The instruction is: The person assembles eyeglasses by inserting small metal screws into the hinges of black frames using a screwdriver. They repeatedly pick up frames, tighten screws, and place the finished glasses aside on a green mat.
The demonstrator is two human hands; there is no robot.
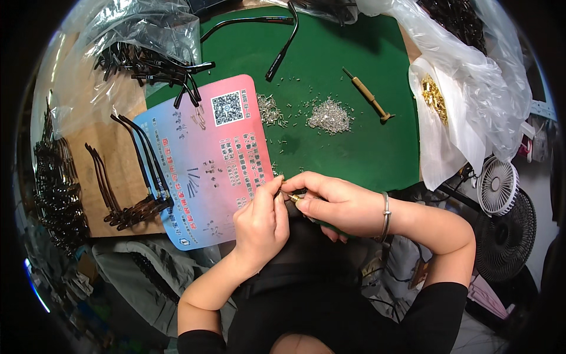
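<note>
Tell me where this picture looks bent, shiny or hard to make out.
Head view: the green mat bows along its right edge; head view: glare streaks the clear plastic bag at upper left; head view: detail where the fingers meet is too small to tell.

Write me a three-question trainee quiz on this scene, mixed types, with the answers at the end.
1. Multiple choice: Which wrist wears the metal bangle?
A) the left
B) the right
C) both

2. True or false: The brass-coloured screwdriver on the green mat lies to the left of the large pile of tiny silver parts.

3. Short answer: How are the fingertips of the left hand and the right hand placed relative to each other?

Key:
1. B
2. False; it lies to the right of the pile.
3. Close together, by the mat's near edge.
</note>
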